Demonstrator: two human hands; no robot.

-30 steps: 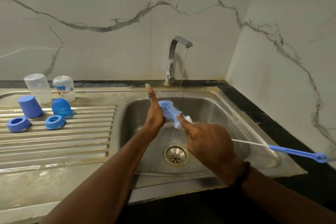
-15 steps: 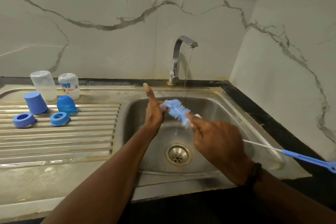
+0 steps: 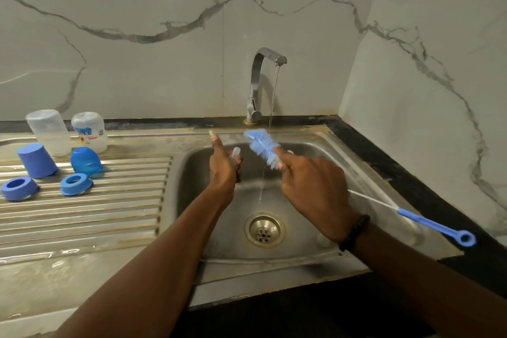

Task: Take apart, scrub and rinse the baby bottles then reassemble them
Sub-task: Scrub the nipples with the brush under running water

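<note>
Over the sink basin (image 3: pixel 323 162), my left hand (image 3: pixel 223 170) grips a clear silicone teat (image 3: pixel 236 153), thumb pointing up. My right hand (image 3: pixel 310 186) holds the blue bottle brush (image 3: pixel 262 147) near its bristle head, forefinger stretched along it; the long handle (image 3: pixel 436 225) sticks out to the right. The bristles are a short gap to the right of the teat, beside the thin stream of water (image 3: pixel 271 129). On the drainboard at left stand two upturned clear bottles (image 3: pixel 49 132) (image 3: pixel 89 130), two blue caps (image 3: pixel 37 160) (image 3: pixel 86 159) and two blue collar rings (image 3: pixel 19 188) (image 3: pixel 75 184).
The chrome tap (image 3: pixel 259 82) runs at the back of the sink, above the drain (image 3: pixel 264 230). The ribbed steel drainboard (image 3: pixel 90 217) stretches left. A black counter (image 3: pixel 411 181) borders the sink on the right, under marble walls.
The brush head has come out of my left hand's grasp and lifted up and to the right, leaving the teat exposed. The view has shifted slightly.
</note>
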